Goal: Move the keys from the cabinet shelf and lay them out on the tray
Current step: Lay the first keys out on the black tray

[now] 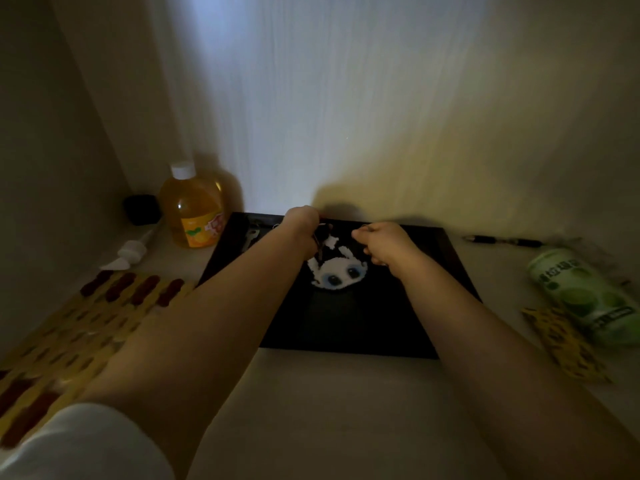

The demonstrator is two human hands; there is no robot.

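Note:
A black tray (446,271) with a white cartoon face printed in its middle lies on the cabinet shelf. One silver key (252,235) rests on the tray's far left corner. My left hand (300,221) hovers over the tray's far edge, closed on a dark bunch of keys (321,237) that hangs below the fingers. My right hand (382,242) is over the far middle of the tray, its fingers curled around a small key ring (363,227) that barely shows. Dim light hides detail of the keys.
An orange drink bottle (194,206) and a black object (142,209) stand at the back left. A white nozzle (133,251) and a yellow-and-red mat (79,327) lie left. A green can (585,292), a yellow packet (568,344) and a pen (502,241) lie right.

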